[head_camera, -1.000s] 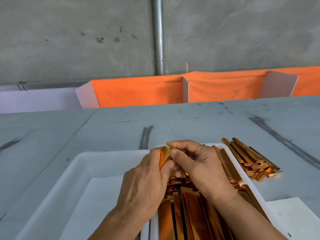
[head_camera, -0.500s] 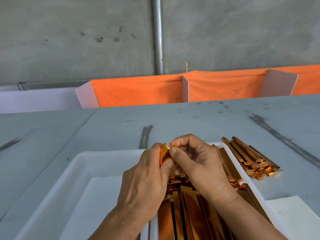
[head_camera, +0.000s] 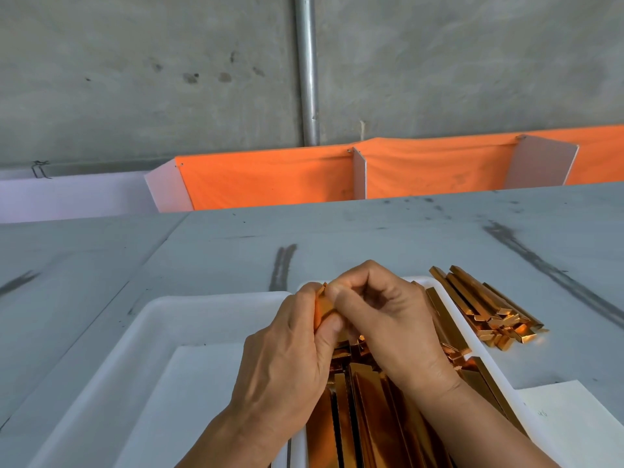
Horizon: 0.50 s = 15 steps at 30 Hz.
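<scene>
We pinch the copper strip (head_camera: 321,310) between both hands: left hand (head_camera: 287,352) at seven o'clock from it, right hand (head_camera: 388,319) at three; its long axis runs twelve to six above the white tray (head_camera: 422,280)

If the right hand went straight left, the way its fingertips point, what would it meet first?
The right hand pinches the copper strip, so that comes first. Just behind it is the left hand, gripping the same strip; depth between them is hard to judge.
</scene>
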Motion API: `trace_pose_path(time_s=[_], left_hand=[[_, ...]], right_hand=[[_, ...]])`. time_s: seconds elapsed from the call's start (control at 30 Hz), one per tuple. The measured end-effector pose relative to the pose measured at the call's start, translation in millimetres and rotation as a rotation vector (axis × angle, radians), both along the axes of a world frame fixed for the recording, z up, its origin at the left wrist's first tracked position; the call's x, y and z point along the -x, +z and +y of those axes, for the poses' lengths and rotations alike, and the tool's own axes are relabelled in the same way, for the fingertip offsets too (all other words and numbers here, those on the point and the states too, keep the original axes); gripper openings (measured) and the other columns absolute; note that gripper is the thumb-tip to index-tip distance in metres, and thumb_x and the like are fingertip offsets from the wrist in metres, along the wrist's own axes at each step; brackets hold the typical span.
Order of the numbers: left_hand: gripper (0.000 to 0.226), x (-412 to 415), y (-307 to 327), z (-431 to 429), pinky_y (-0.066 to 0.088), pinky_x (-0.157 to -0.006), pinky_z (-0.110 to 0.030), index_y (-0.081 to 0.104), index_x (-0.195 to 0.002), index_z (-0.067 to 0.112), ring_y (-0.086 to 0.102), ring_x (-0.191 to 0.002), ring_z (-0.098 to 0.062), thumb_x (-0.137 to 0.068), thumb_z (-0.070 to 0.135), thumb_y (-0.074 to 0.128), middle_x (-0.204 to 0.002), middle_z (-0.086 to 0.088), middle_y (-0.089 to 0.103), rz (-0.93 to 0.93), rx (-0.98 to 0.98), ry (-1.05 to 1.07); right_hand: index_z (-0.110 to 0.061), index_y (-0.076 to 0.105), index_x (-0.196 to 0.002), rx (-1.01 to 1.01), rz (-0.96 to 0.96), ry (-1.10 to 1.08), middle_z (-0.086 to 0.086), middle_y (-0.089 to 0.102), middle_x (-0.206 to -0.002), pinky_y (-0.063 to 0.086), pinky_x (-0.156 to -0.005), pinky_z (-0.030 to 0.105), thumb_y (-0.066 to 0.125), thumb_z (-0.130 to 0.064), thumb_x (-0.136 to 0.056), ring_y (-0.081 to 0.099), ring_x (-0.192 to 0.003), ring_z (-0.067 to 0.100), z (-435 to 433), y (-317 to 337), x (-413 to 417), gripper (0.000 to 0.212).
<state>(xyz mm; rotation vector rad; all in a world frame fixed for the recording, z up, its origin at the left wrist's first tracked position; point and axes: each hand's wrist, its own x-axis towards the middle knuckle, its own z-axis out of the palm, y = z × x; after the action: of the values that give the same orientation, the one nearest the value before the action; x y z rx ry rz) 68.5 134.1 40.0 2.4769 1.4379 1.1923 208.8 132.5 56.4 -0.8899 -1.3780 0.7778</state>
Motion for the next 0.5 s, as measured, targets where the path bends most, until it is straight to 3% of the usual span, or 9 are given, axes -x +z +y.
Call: trace_pose_path(time_s=[0.1, 0.27, 0.5], left_hand=[[0.043, 0.8, 0.6, 0.8, 0.042, -0.052, -0.009, 0.039, -0.115, 0.036, 0.054, -0.064, 0.000, -0.094, 0.067, 0.017, -0.072, 0.019, 0.045, 0.012, -0.030, -0.010], [0.047, 4.1, 2.3, 0.4, 0.047, -0.049, -0.015, 0.044, -0.118, 0.030, 0.055, -0.061, -0.003, -0.097, 0.063, 0.018, -0.081, 0.015, 0.051, 0.088, -0.028, -0.040], [0.048, 5.0, 0.2, 0.3, 0.036, -0.046, -0.009, 0.045, -0.111, 0.029, 0.048, -0.053, 0.000, -0.096, 0.063, 0.015, -0.070, 0.022, 0.039, 0.119, -0.025, -0.059]], right_hand=[[-0.017, 0.072, -0.082, 0.147, 0.112, 0.097, 0.008, 0.063, -0.060, 0.049, -0.052, 0.023, 0.064, -0.034, -0.086, 0.054, -0.047, 0.016, 0.7, 4.0, -4.0, 0.019], [-0.015, 0.074, -0.080, 0.279, 0.101, 0.172, 0.011, 0.065, -0.067, 0.048, -0.051, 0.023, 0.068, -0.018, -0.090, 0.053, -0.048, 0.014, 5.2, 5.3, -10.6, 0.012], [-0.010, 0.072, -0.081, 0.209, 0.017, 0.149, 0.006, 0.065, -0.067, 0.049, -0.052, 0.021, 0.068, -0.012, -0.089, 0.056, -0.053, 0.012, 6.0, 5.0, -14.0, 0.009]])
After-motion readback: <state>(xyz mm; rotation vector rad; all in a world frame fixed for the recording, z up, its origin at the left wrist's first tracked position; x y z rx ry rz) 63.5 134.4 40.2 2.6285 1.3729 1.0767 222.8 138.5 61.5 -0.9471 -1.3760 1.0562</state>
